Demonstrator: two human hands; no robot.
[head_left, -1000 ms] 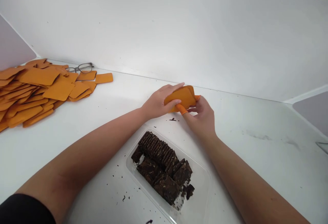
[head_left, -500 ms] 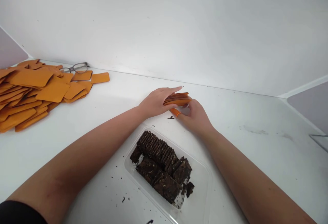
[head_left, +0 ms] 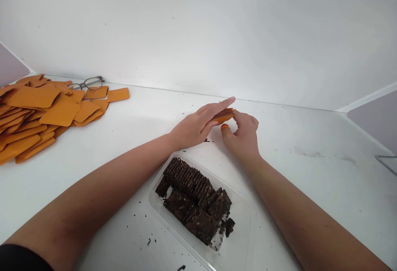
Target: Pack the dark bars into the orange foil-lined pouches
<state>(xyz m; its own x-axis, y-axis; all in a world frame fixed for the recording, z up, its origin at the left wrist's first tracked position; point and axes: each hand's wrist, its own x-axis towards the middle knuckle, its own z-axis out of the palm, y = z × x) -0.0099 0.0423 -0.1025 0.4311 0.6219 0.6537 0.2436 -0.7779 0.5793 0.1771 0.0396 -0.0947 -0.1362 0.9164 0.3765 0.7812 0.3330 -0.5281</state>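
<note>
A small stack of orange paper envelopes (head_left: 223, 118) is held just above the white table, behind the plastic tub. My left hand (head_left: 198, 126) is closed around its left side, with the thumb underneath and the fingers stretched over the top. At the right end, my right hand (head_left: 243, 134) grips the stack with curled fingers. An orange finger cot (head_left: 225, 126) covers the tip of the right thumb, which sits slightly apart below the stack. Closer to me, the clear plastic tub (head_left: 248, 221) contains dark brown, thin pressed squares (head_left: 189, 180), some standing in a row and some lying flat.
A big heap of orange envelopes (head_left: 27, 118) spreads over the left of the table, with eyeglasses (head_left: 93, 82) behind it. Dark crumbs (head_left: 149, 242) dot the tabletop. A white wall (head_left: 198, 35) rises at the back. A thin metal piece (head_left: 386, 164) shows at the right edge.
Both hands and the envelope stack have shifted slightly right and away from me. My left fingers now reach farther over the stack, and the right thumb has come away from its underside.
</note>
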